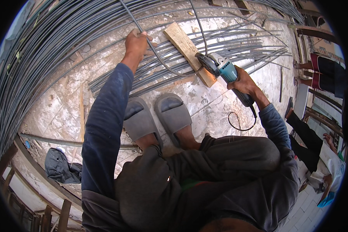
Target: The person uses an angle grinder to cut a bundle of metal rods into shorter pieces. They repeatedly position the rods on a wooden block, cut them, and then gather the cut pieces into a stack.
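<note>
I am logging: left hand (136,45), fingers slightly spread, holding bent rod (128,12); right hand (243,83), fingers wrapping sparking grinder (227,71); cut seemingly unfinished; loose rods (236,49) lying near plank (181,42).

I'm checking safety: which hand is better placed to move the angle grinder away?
Probably the right hand: it grips the angle grinder, while the left hand holds a bent rod left of the wooden plank.
</note>
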Demonstrator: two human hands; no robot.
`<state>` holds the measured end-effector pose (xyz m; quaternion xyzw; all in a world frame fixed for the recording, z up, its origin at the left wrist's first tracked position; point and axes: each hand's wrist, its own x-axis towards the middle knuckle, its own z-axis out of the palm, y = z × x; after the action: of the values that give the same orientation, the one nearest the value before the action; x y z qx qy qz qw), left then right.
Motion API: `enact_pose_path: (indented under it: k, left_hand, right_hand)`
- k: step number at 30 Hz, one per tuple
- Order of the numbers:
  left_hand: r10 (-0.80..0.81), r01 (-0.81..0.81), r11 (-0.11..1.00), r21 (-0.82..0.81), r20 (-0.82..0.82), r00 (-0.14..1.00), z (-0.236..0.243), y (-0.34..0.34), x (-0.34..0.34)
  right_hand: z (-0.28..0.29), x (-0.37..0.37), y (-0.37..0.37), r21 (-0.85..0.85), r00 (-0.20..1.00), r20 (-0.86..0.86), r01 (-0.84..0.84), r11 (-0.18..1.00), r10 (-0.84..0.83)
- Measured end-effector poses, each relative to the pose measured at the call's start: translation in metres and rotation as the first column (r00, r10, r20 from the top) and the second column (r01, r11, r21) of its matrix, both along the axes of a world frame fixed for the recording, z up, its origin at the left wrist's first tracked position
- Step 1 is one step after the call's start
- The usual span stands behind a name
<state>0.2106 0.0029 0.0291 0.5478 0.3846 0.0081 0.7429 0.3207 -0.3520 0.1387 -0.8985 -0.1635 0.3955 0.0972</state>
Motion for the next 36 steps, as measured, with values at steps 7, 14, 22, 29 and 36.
enact_pose_path:
  k: [7, 14, 22, 29, 36]
  left_hand:
    - [0.031, -0.031, 0.999, -0.019, 0.002, 1.000, -0.003, 0.001, 0.003]
    - [-0.015, 0.014, 1.000, 0.011, 0.029, 0.999, -0.004, 0.003, 0.000]
    - [0.009, -0.009, 1.000, -0.008, 0.023, 1.000, 0.004, -0.001, -0.001]
    - [-0.012, 0.012, 1.000, 0.003, 0.020, 1.000, 0.000, -0.001, 0.000]
    - [-0.004, 0.005, 1.000, -0.016, 0.010, 1.000, -0.001, 0.000, 0.003]
  right_hand:
    - [0.000, -0.004, -0.008, -0.010, 1.000, 0.017, 0.007, 1.000, -0.007]
    - [0.000, -0.008, -0.017, -0.004, 0.999, 0.030, 0.017, 1.000, -0.017]
    - [0.008, -0.005, 0.008, 0.000, 1.000, 0.019, 0.009, 1.000, -0.009]
    - [0.007, -0.002, 0.002, -0.016, 1.000, 0.013, -0.004, 1.000, 0.005]
    - [0.003, -0.006, -0.017, -0.043, 0.999, 0.046, 0.007, 0.999, -0.005]
